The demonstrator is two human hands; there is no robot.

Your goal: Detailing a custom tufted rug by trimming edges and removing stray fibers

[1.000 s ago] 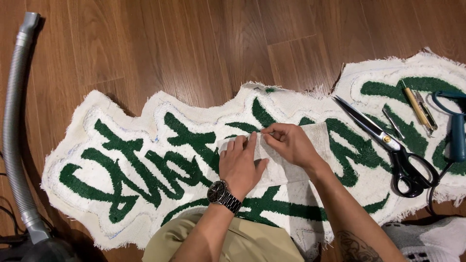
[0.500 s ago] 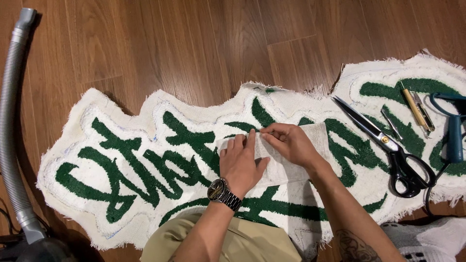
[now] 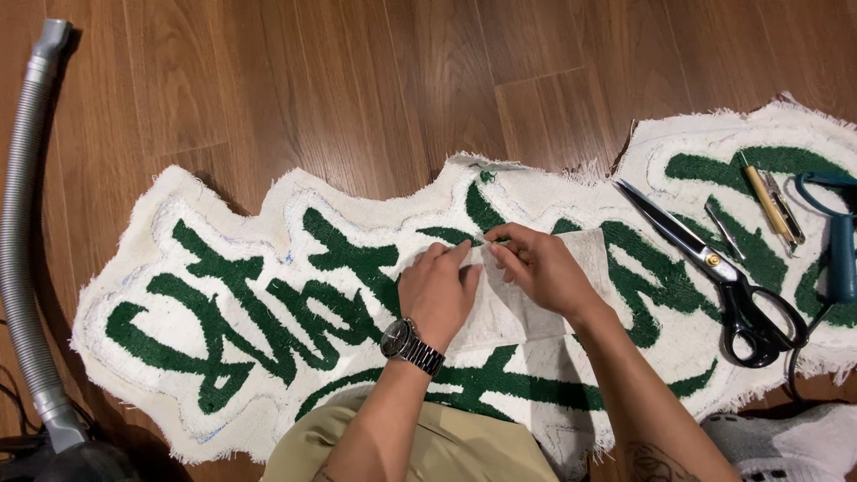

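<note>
A long white tufted rug [image 3: 268, 295] with dark green lettering lies face down on a wood floor. A white cloth patch [image 3: 513, 308] rests on its middle. My left hand [image 3: 439, 290], with a metal wristwatch, presses flat on the patch's left edge. My right hand [image 3: 540, 268] pinches the patch's upper edge between thumb and fingers, right beside the left fingertips.
Large black-handled scissors [image 3: 714, 268] lie on the rug to the right, with small snips [image 3: 725, 230], a yellow tool [image 3: 768, 205] and a blue-handled tool [image 3: 839, 250] beyond. A grey vacuum hose [image 3: 22, 241] runs down the left edge. My knee [image 3: 428, 451] is at the bottom.
Both hands stay on the patch; the fingertips shift only slightly along its upper edge. The view has drifted a little.
</note>
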